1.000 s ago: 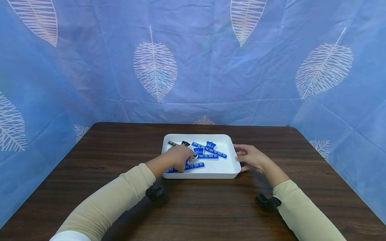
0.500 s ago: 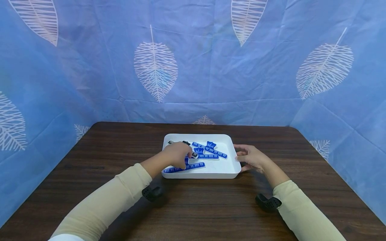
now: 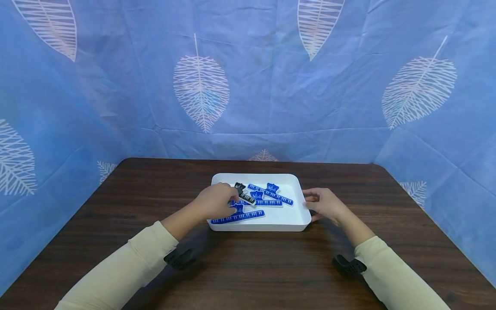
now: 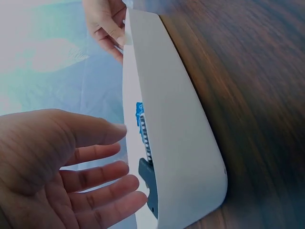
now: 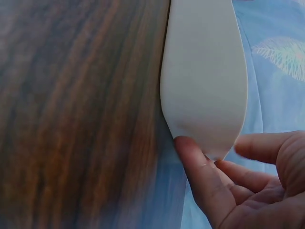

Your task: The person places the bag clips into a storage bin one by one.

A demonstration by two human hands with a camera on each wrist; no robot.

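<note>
A white rectangular tray (image 3: 284, 219) holds several piano-key clips with lettered grips. My left hand (image 3: 215, 200) hovers over the tray's left end, its fingers loosely bent and apart in the left wrist view, nothing between them. Beside its fingertips lies a black clip (image 3: 248, 198), partly hidden by the hand; a blue clip (image 3: 240, 217) lies just below. My right hand (image 3: 326, 206) holds the tray's right end, thumb at the rim and fingers against the outer wall and lower corner (image 5: 209, 143).
Two more blue clips lie toward the tray's middle and right, one slanted (image 3: 280, 198) and one level (image 3: 271, 203). The tray stands on a dark wooden table (image 3: 263, 267). A blue cloth (image 3: 263, 86) with white leaf prints hangs behind and at both sides.
My left hand has drawn back to the left from the middle of the clips, uncovering more of the black and lower blue clips. The right hand keeps its place on the tray.
</note>
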